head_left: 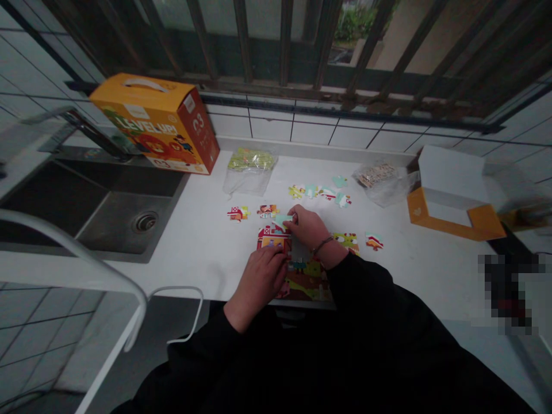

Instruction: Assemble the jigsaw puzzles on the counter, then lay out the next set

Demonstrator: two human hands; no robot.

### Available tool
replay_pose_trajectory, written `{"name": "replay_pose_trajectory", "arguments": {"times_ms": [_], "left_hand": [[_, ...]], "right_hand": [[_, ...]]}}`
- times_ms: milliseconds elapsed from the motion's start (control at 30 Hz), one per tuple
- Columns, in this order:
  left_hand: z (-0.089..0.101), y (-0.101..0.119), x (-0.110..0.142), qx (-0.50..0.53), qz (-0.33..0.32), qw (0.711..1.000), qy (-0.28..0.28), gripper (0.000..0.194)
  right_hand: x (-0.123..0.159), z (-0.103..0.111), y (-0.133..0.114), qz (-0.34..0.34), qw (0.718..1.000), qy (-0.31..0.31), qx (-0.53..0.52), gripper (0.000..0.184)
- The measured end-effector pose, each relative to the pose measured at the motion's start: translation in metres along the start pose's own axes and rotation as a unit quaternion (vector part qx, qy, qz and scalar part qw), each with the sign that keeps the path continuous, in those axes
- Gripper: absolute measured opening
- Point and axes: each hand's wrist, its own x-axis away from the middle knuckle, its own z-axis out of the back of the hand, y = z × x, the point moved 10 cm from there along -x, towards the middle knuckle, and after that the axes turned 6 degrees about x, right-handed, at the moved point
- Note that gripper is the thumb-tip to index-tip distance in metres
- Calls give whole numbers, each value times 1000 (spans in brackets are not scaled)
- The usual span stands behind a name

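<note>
My right hand pinches a pale teal jigsaw piece by its fingertips, just above a red barn section of the joined puzzle. My left hand lies over the puzzle's near left side, and its fingers hide part of the picture. A beaded bracelet circles my right wrist. Loose cardboard pieces lie around the puzzle, including a red-and-yellow piece to the left and a red-and-white piece to the right. A row of several joined pieces lies beyond my right hand.
The white countertop holds a plastic bag of pieces, another bag, an orange "Level Up!" box and an open box. A steel sink lies left, with a white cable below the counter edge.
</note>
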Motion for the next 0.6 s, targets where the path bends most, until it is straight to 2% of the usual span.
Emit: {"name": "replay_pose_trajectory", "arguments": {"times_ms": [200,500,600], "left_hand": [[2,2,-1,-3,-7,1000,1,21],[2,3,-1,-2,-7,1000,2,21],[2,3,-1,-3,-4,1000,1,21]], "right_hand": [[1,4,-5,30,998,33,45,20],[4,-1,-8,45,997,26,53,19],[5,-2,-8,49,997,24,46,24]]}}
